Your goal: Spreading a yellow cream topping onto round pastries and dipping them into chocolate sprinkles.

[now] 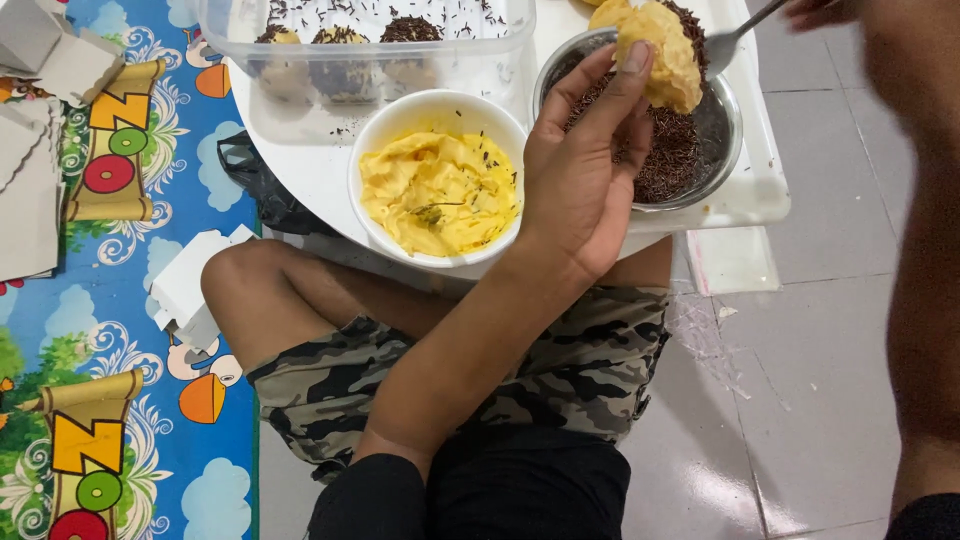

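Lap: the person sits cross-legged in camouflage shorts [560,370] at lower centre, the white tray [745,195] resting over the knees; a shifted leg could tip it.
Left hand [580,170]: at centre frame, fingers pinched on a yellow pastry puff [660,55] held above the steel bowl of chocolate sprinkles [680,150]; a loose pinch could drop or crush it.
Cream bowl: the white bowl of yellow cream [440,190] sits just left of the wrist, near the tray's front edge; a nudge could slide it off.
Right hand [830,10]: at the upper right edge, closed on a metal spoon [735,40], grip mostly out of frame; sprinkles may scatter onto the tiled floor [800,330].
Container: the clear plastic tub of coated puffs [360,50] stands at upper centre.
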